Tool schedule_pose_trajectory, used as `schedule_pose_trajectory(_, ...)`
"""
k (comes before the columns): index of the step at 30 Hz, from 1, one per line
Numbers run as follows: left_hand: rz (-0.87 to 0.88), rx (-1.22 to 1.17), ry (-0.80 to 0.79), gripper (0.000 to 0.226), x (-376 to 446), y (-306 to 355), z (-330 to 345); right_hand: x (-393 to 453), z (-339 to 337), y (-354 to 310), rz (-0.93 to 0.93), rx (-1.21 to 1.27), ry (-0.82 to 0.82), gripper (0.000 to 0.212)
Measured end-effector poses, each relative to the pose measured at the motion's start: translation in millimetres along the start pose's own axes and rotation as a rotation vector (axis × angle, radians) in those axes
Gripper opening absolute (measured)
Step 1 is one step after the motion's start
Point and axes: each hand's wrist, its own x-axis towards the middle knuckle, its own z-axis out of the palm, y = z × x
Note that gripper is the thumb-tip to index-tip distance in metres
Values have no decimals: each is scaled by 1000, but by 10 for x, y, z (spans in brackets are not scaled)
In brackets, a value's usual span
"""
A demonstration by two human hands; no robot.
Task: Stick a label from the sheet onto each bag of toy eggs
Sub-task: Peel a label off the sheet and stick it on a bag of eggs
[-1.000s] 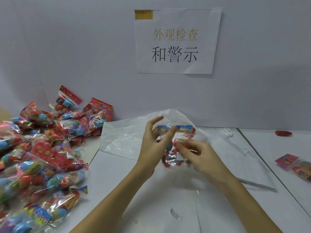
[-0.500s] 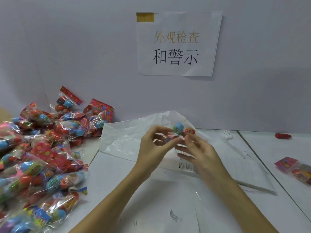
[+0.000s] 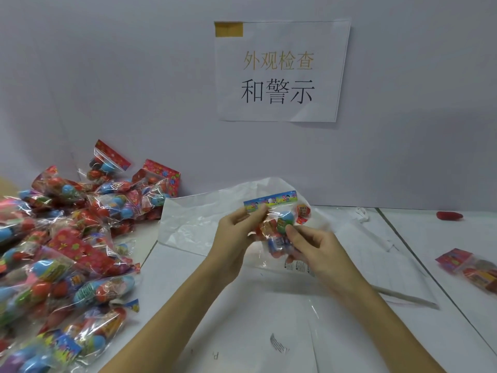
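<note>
I have one bag of toy eggs (image 3: 279, 224) lifted off the table just past centre, its blue header strip uppermost. My left hand (image 3: 236, 238) pinches the bag at its upper left corner, thumb and fingers closed on the header. My right hand (image 3: 312, 251) grips the bag's lower body, fingers curled round the eggs. A small printed label (image 3: 298, 267) shows on the clear film beside my right thumb, so I judge this bag is labelled. At nine o'clock a big pile of bags (image 3: 67, 251) waits; I cannot tell which of those carry labels. At three o'clock a lone bag (image 3: 468, 267) lies apart, perhaps finished. Most of the job looks left. White sheets (image 3: 269, 332) cover the table (image 3: 430, 224) at six o'clock.
</note>
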Motion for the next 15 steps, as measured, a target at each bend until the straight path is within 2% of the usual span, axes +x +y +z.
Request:
schedule_pose_trajectory(5,10,-39,142,28,23,-25,-24,-27,55,-29,40,33,-46,39)
schedule_pose_trajectory(8,51,132,187,30,41,-59,2,-27,47,-57,39,68,33,38)
schedule_pose_trajectory(12,13,239,29,40,25,-73,16,-19,1,-59,40,116,168,27)
schedule_pose_trajectory(15,54,269,-13,33,13,-100,18,6,-34,-17,102,124,162,28)
